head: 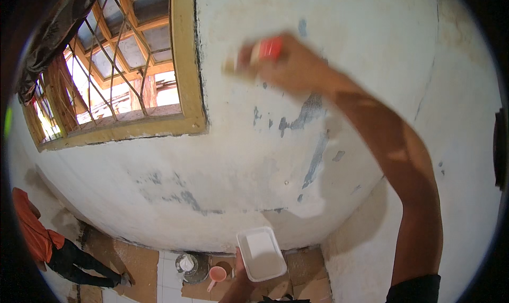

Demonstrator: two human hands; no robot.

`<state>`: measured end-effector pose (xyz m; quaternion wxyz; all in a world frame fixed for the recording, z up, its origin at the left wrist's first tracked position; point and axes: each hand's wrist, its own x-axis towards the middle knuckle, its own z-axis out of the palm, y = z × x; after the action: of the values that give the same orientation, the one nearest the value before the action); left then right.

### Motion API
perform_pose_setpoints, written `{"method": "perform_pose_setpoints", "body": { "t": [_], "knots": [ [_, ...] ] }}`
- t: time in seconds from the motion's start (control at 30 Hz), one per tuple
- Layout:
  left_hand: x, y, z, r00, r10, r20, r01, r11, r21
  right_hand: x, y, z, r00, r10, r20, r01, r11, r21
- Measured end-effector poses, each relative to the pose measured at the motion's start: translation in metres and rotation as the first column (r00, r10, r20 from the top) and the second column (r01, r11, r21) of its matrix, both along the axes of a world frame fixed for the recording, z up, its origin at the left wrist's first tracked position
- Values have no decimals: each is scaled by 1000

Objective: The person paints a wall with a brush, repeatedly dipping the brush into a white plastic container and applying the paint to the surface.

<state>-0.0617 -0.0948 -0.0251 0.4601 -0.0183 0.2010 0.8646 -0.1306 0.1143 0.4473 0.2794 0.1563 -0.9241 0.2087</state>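
My right hand (294,66), blurred, is raised against the whitewashed wall (246,156) to the right of the window. It is closed on a flat paintbrush (271,48) with a red part showing; the pale bristle end points left, and I cannot tell whether it touches the wall. Low in front of me, my left hand (243,274) grips the left side of a white plastic tray (281,263). White liquid, apparently paint, lies inside the tray. Grey-blue patches (308,112) show through the wall's white coat below my right hand.
A yellow-framed window (191,64) with metal bars stands at upper left, beside a dark curtain (51,37). On the cardboard-covered floor (139,267) are a bucket (199,273) and a pink dipper (217,274). A person in an orange shirt (35,227) stands at lower left.
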Motion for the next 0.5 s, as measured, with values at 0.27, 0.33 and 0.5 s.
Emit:
{"method": "perform_pose_setpoints", "body": {
  "t": [0.27, 0.33, 0.5],
  "knots": [
    [9, 5, 28, 995, -29, -96, 31, 999, 21, -19, 20, -25, 899, 141, -414, 264, 579, 772],
    [6, 9, 20, 996, -37, -86, 43, 997, 60, -17, 4, -105, 993, 108, -42, 21, 185, 983],
    [4, 10, 15, 998, -23, -65, 26, 999, 40, 2, 0, -100, 981, 156, 118, -195, 820, 538]
  ]
}}
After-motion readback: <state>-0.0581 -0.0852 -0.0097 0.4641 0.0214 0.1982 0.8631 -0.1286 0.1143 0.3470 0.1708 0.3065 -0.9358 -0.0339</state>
